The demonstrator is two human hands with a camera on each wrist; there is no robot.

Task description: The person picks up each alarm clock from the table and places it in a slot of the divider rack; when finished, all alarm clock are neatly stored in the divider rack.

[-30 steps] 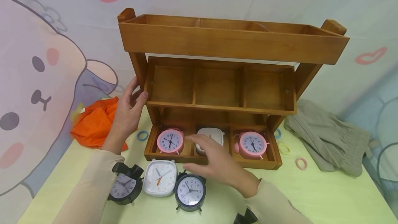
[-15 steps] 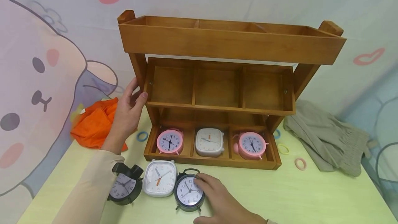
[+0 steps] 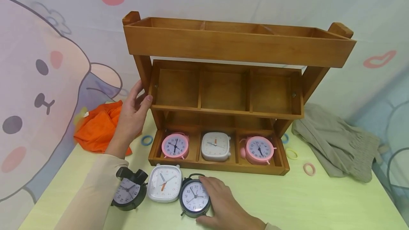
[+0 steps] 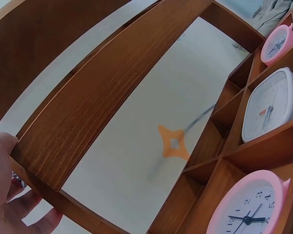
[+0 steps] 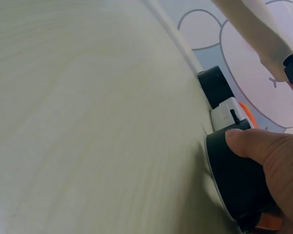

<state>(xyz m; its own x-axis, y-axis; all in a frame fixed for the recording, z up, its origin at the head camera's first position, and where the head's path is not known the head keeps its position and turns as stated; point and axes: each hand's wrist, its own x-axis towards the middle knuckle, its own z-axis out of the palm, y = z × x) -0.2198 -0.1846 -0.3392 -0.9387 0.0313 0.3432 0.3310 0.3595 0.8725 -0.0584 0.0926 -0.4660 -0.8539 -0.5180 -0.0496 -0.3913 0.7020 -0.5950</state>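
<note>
My left hand [image 3: 132, 116] grips the left side of a brown wooden shelf rack [image 3: 239, 45], thumb in front and fingers around the upright, as the left wrist view shows. My right hand [image 3: 223, 203] holds a black round alarm clock [image 3: 194, 196] by its right side, the thumb low and the fingers near the top. In the right wrist view the thumb [image 5: 249, 144] lies on the clock's black casing. To its left are a white square clock [image 3: 164, 183] and another black alarm clock [image 3: 127, 192]. The rack's bottom tier holds a pink clock [image 3: 174, 146], a white clock [image 3: 215, 145] and a second pink clock [image 3: 258, 149].
An orange cloth [image 3: 99, 127] lies left of the rack and a grey-green garment [image 3: 335, 141] right of it. Small rings lie on the table: blue [image 3: 147, 140], yellow [image 3: 291, 153] and pink [image 3: 309, 169]. A printed backdrop hangs behind.
My right hand has moved from over the bottom tier down to the front black clock and now holds its right side. My left hand has stayed on the rack.
</note>
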